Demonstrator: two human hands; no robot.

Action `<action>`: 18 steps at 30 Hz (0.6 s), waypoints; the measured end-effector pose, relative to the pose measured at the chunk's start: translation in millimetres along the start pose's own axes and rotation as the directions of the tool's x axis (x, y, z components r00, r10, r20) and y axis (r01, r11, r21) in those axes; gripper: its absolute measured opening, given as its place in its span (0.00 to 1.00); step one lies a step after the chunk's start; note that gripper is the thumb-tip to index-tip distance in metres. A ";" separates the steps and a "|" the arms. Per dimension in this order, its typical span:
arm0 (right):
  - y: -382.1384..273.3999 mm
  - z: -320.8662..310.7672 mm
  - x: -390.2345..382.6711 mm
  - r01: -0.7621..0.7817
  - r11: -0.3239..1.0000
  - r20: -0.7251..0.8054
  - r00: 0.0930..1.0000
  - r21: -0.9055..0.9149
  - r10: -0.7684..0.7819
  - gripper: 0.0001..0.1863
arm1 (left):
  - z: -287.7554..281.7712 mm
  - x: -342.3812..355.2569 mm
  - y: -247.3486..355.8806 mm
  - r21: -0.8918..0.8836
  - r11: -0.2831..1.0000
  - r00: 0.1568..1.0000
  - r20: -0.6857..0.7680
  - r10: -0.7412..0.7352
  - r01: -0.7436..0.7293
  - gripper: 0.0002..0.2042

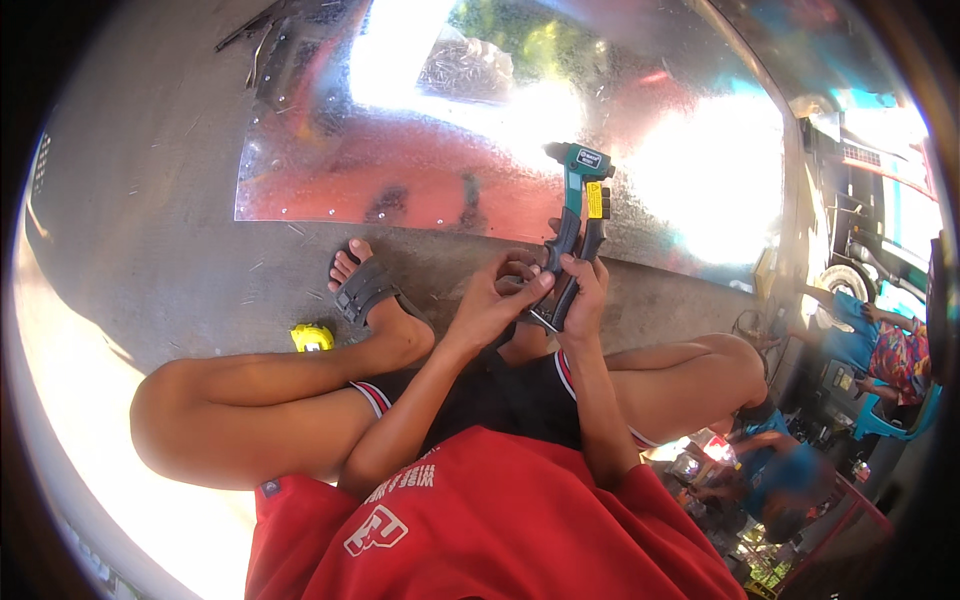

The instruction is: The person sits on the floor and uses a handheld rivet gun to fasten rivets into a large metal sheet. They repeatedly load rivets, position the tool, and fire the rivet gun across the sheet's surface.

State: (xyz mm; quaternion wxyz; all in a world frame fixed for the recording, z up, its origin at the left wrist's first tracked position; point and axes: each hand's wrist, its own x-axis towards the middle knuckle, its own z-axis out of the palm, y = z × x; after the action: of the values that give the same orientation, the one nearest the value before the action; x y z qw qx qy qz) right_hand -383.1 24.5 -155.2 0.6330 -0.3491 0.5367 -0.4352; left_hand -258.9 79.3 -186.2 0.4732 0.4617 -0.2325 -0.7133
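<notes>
A green and black hand riveter [572,215] is held in front of me, its head pointing away and its two handles toward me. My right hand [585,300] is closed round the lower end of the right handle. My left hand [508,298] is closed at the end of the left handle, thumb and fingertips pressed against it. Between the handle ends a thin metal wire loop [543,320] shows beside the left thumb. Whether the left fingers also pinch something small is hidden. A yellow label sits on the right handle.
Beyond the riveter lies a shiny sheet metal panel [400,170] with rivets along its edges. A yellow tape measure [312,338] lies on the concrete floor [150,200] by my left leg. At the right are other people [790,480], a wheel [848,282] and assorted gear.
</notes>
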 end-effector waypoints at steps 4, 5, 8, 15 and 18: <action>-18.3 0.3 7.4 0.089 0.958 -0.019 0.996 0.274 -0.087 0.27 | 12.8 -2.9 -1.1 -0.312 0.947 0.991 0.132 -0.034 0.074 0.31; -24.9 -2.1 10.0 0.033 0.940 0.032 0.998 0.340 -0.047 0.28 | 12.8 -1.7 0.1 -0.489 0.864 0.989 0.132 -0.066 0.123 0.30; -32.6 -1.5 9.9 0.058 0.870 0.067 0.992 0.490 -0.104 0.27 | 12.7 0.2 5.9 -0.580 0.808 0.993 0.110 -0.044 0.100 0.29; -14.3 11.2 -0.1 0.013 0.921 0.070 0.997 0.390 -0.044 0.33 | 5.5 -9.8 22.5 0.272 0.944 0.980 -0.022 0.198 -0.185 0.21; -18.4 -2.4 2.1 -0.001 0.943 0.066 0.998 0.333 -0.022 0.40 | -9.8 -13.4 29.0 0.142 0.983 0.993 0.029 0.117 -0.120 0.15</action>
State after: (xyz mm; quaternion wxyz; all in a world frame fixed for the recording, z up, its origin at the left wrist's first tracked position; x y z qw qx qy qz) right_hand -388.6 15.7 -139.7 0.6986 -0.2546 0.4318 -0.5106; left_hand -235.2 79.4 -162.6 0.4780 0.4726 -0.3148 -0.6701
